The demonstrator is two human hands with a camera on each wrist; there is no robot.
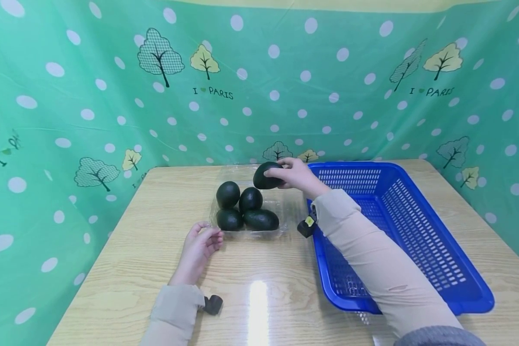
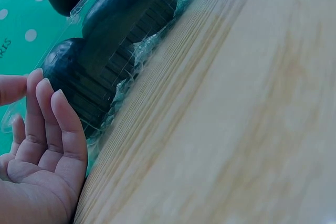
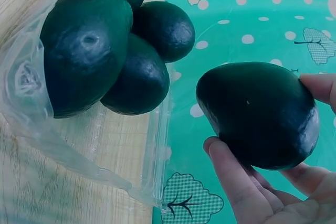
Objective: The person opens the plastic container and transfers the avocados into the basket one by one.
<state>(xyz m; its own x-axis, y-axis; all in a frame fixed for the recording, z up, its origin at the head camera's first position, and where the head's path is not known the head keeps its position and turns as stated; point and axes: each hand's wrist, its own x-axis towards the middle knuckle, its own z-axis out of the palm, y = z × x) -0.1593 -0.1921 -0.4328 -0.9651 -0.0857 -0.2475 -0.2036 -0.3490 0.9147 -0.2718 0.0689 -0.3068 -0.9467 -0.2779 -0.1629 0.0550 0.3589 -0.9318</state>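
Observation:
My right hand (image 1: 295, 176) holds a dark green avocado (image 1: 263, 177) between thumb and fingers, raised above the back of a clear plastic container (image 1: 291, 211). In the right wrist view, this avocado (image 3: 257, 114) hangs apart from several others, its whole near side showing. Several more avocados (image 1: 261, 220) lie close together in the left part of the container. At the container's front left corner, my left hand (image 1: 199, 245) pinches the rim with thumb and forefinger. The left wrist view shows the other fingers (image 2: 68, 124) extended beside the container's ribbed wall.
A large blue plastic basket (image 1: 447, 247) with slotted walls stands on the right, partly under my right forearm. The wooden table (image 1: 155, 211) reaches back to a green patterned cloth (image 1: 251, 86) hanging behind and at both sides.

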